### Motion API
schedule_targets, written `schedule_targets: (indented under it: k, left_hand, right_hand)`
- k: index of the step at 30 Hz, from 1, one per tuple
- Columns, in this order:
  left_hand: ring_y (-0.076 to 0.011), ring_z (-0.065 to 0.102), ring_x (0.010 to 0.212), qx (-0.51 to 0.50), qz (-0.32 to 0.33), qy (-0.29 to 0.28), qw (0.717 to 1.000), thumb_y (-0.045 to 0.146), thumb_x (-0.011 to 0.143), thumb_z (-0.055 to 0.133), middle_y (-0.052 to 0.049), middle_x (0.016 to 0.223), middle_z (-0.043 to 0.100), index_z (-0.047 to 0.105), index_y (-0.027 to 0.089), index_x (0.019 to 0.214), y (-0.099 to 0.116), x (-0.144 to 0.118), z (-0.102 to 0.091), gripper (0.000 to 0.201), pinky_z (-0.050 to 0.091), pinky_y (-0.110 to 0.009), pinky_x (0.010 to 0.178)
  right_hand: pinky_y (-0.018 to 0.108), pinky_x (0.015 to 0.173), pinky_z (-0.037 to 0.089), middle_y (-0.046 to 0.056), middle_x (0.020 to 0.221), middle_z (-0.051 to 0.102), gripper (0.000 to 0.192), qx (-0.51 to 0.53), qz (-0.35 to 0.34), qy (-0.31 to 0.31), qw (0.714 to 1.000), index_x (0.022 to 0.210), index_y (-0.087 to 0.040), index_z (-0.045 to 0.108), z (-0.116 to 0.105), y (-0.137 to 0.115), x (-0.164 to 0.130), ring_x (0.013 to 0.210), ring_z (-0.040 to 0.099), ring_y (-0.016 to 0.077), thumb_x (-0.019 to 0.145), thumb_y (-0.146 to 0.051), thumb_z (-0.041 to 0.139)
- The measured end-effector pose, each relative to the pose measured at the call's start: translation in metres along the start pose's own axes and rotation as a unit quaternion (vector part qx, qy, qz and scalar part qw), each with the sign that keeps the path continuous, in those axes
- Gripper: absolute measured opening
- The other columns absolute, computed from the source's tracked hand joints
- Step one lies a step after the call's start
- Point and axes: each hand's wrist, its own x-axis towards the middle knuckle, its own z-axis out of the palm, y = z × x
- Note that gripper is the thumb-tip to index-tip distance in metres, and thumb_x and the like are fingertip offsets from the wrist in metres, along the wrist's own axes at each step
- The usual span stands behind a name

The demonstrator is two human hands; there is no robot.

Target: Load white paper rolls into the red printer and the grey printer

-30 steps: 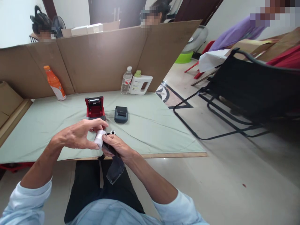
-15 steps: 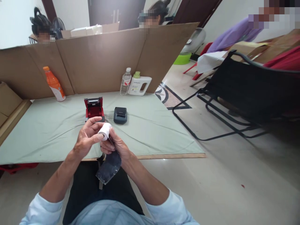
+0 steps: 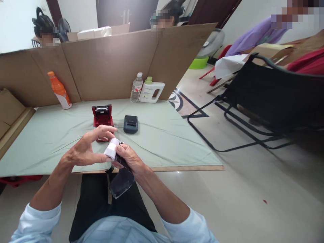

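A small white paper roll (image 3: pixel 111 149) is held in front of my body, over the near edge of the table. My left hand (image 3: pixel 87 148) curves round it, thumb at its lower end and fingertips at its upper end, the index finger stretched past it. My right hand (image 3: pixel 130 158) pinches the roll's right side and a dark flexible strip (image 3: pixel 122 184), which hangs below. Just beyond my left hand stands a red and black device (image 3: pixel 103 116) with its lid raised, its front partly hidden by my fingers. To its right lies a dark blue-grey device (image 3: pixel 131 124), lid down.
A pale green cloth (image 3: pixel 157 135) covers the table. Along the cardboard screen (image 3: pixel 108 67) stand an orange bottle (image 3: pixel 59 90), a clear bottle (image 3: pixel 136 87) and a white jug (image 3: pixel 152 91). Two people are partly visible behind it. A black folding chair (image 3: pixel 268 98) stands at right.
My left hand has opened wider, its thumb and fingers now further apart at the roll's two ends. The roll has come slightly lower, and the dark strip has swung a little to the right.
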Motion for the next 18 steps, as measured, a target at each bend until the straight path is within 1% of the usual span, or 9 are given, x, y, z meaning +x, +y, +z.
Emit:
schedule_targets:
  k: [2, 4, 6, 9, 11, 12, 14, 16, 18]
  left_hand:
    - [-0.0261, 0.068, 0.107, -0.077, 0.002, 0.034, 0.996, 0.023, 0.069, 0.091, -0.008, 0.112, 0.073, 0.063, 0.025, 0.135, -0.011, -0.004, 0.007, 0.072, 0.054, -0.042, 0.1]
    - [-0.0272, 0.068, 0.109, -0.151, -0.005, 0.064, 0.987, 0.026, 0.068, 0.093, -0.009, 0.112, 0.073, 0.064, 0.024, 0.132, -0.02, -0.006, 0.018, 0.071, 0.054, -0.042, 0.1]
    - [-0.0274, 0.069, 0.106, -0.218, -0.015, 0.099, 0.971, 0.031, 0.066, 0.095, -0.01, 0.112, 0.073, 0.064, 0.024, 0.129, -0.026, -0.008, 0.032, 0.071, 0.055, -0.041, 0.097]
    - [-0.0275, 0.07, 0.103, -0.307, -0.023, 0.163, 0.937, 0.04, 0.066, 0.093, -0.009, 0.115, 0.072, 0.062, 0.025, 0.129, -0.036, -0.012, 0.052, 0.072, 0.056, -0.04, 0.091]
    - [-0.0278, 0.07, 0.104, -0.333, -0.029, 0.177, 0.926, 0.044, 0.069, 0.09, -0.008, 0.117, 0.072, 0.062, 0.027, 0.129, -0.039, -0.014, 0.054, 0.069, 0.056, -0.04, 0.089]
    - [-0.0277, 0.07, 0.105, -0.326, -0.03, 0.165, 0.93, 0.044, 0.07, 0.09, -0.008, 0.118, 0.072, 0.062, 0.028, 0.129, -0.04, -0.014, 0.05, 0.067, 0.056, -0.04, 0.09]
    - [-0.0274, 0.07, 0.107, -0.263, -0.031, 0.105, 0.959, 0.038, 0.07, 0.091, -0.008, 0.119, 0.073, 0.063, 0.029, 0.131, -0.034, -0.012, 0.033, 0.068, 0.055, -0.04, 0.091]
    - [-0.0271, 0.069, 0.107, -0.141, -0.029, 0.022, 0.989, 0.027, 0.067, 0.093, -0.01, 0.118, 0.074, 0.066, 0.026, 0.13, -0.021, -0.008, 0.011, 0.068, 0.054, -0.04, 0.094]
    - [-0.0254, 0.07, 0.102, -0.011, -0.029, -0.04, 0.999, 0.018, 0.067, 0.089, -0.009, 0.115, 0.075, 0.07, 0.024, 0.127, -0.005, -0.004, -0.005, 0.063, 0.055, -0.038, 0.094]
  right_hand:
    - [0.022, 0.039, 0.025, -0.007, 0.048, 0.045, 0.061, 0.028, -0.021, 0.01, 0.999, 0.066, -0.017, 0.058, 0.004, 0.002, 0.0, 0.039, 0.029, 0.0042, 0.067, -0.071, 0.086]
    - [0.021, 0.039, 0.024, -0.008, 0.05, 0.044, 0.059, 0.053, -0.042, 0.016, 0.998, 0.068, -0.018, 0.057, 0.008, 0.005, 0.0, 0.039, 0.027, 0.0035, 0.068, -0.068, 0.087]
    - [0.021, 0.039, 0.023, -0.008, 0.05, 0.044, 0.057, 0.073, -0.06, 0.015, 0.995, 0.072, -0.018, 0.058, 0.012, 0.007, 0.002, 0.039, 0.026, 0.0035, 0.069, -0.068, 0.087]
    - [0.021, 0.038, 0.023, -0.009, 0.049, 0.043, 0.058, 0.088, -0.079, 0.014, 0.993, 0.077, -0.018, 0.06, 0.015, 0.01, 0.005, 0.039, 0.025, 0.004, 0.068, -0.069, 0.086]
    - [0.022, 0.037, 0.023, -0.009, 0.049, 0.043, 0.059, 0.082, -0.074, 0.018, 0.994, 0.076, -0.018, 0.06, 0.014, 0.01, 0.006, 0.038, 0.026, 0.0043, 0.067, -0.07, 0.086]
    - [0.022, 0.037, 0.023, -0.008, 0.048, 0.043, 0.06, 0.071, -0.063, 0.02, 0.995, 0.073, -0.018, 0.059, 0.013, 0.009, 0.006, 0.038, 0.028, 0.0046, 0.067, -0.071, 0.086]
    - [0.022, 0.038, 0.023, -0.007, 0.048, 0.045, 0.06, 0.03, -0.026, 0.02, 0.999, 0.068, -0.017, 0.059, 0.008, 0.006, 0.005, 0.039, 0.031, 0.005, 0.068, -0.072, 0.085]
    - [0.022, 0.039, 0.023, -0.005, 0.048, 0.047, 0.062, -0.023, 0.016, 0.022, 0.999, 0.064, -0.016, 0.059, 0.003, 0.001, 0.003, 0.04, 0.034, 0.0053, 0.068, -0.072, 0.084]
    - [0.022, 0.04, 0.023, -0.004, 0.049, 0.049, 0.062, -0.063, 0.044, 0.028, 0.997, 0.063, -0.015, 0.06, -0.001, -0.003, 0.0, 0.042, 0.036, 0.0056, 0.066, -0.071, 0.086]
